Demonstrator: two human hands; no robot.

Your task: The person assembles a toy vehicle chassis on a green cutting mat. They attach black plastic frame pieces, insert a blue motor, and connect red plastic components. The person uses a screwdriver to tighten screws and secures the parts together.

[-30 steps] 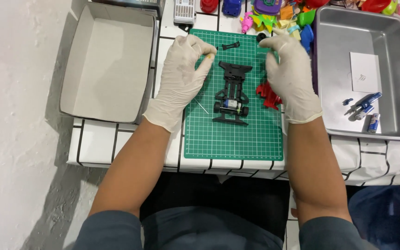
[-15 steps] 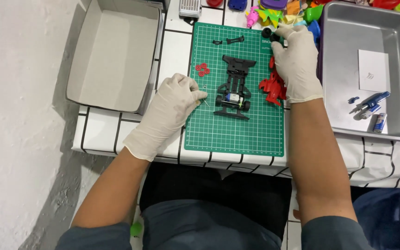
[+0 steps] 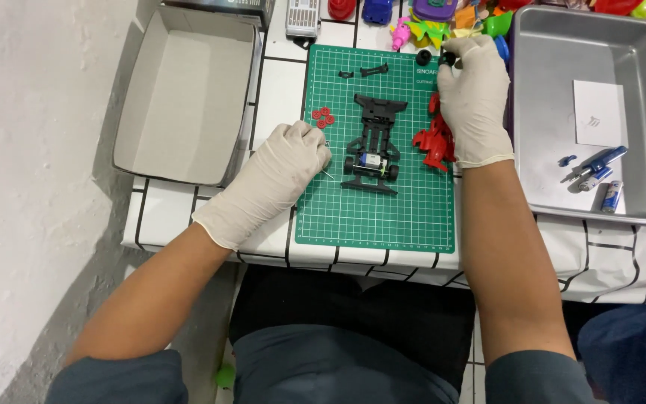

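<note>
So the black chassis sits mid-mat, stripped, rear wheels on. Right hand at 1 o'clock pinches a black wheel; left hand at 9, fingers curled together.

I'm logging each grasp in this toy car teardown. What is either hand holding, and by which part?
The right hand pinches a small black wheel by its rim. The left hand seems to pinch a thin metal pin by one end.
</note>
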